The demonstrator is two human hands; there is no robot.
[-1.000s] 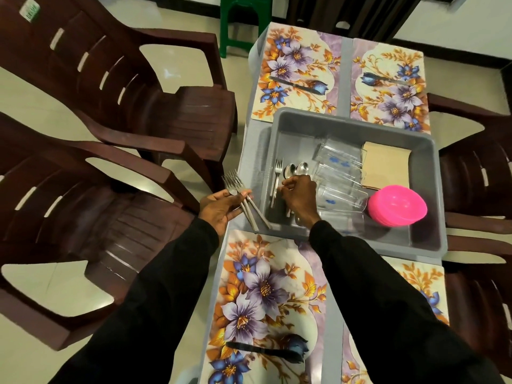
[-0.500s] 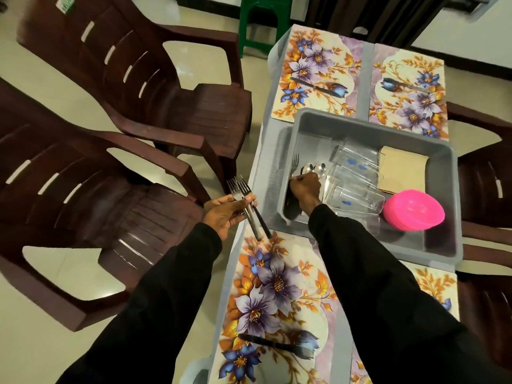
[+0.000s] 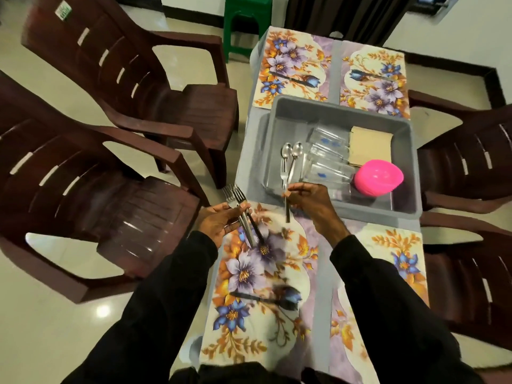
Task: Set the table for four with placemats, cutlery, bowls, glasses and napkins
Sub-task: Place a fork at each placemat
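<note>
Four flowered placemats (image 3: 288,275) lie on the gray surface (image 3: 322,286), two at the far end and two at the near end, with a strip of bare surface between each pair. Between the far pair and the near pair sits one gray plastic tub (image 3: 343,110). Inside it, at the left, two spoons (image 3: 291,151) lie side by side with their bowls pointing away from the person. Beside them, in the middle, are clear glasses (image 3: 327,173) with blue marks, lying on their sides and overlapping, so their number is hard to tell. At the right a stack of tan napkins (image 3: 370,145) lies at the back, and a stack of pink bowls (image 3: 378,177) sits upside down in front of it. The left hand (image 3: 219,220) grips a bunch of what looks like three forks (image 3: 238,200) by the handles, tines pointing away, over the left edge of the near left placemat. The right hand (image 3: 307,198) pinches a single fork (image 3: 287,212) between thumb and fingers, tines up, over the near rim of the tub; its handle hangs over the near left placemat. Four brown plastic chairs (image 3: 133,112) stand around the surface, two on each side, and one green stool (image 3: 246,20) stands beyond the far end.
</note>
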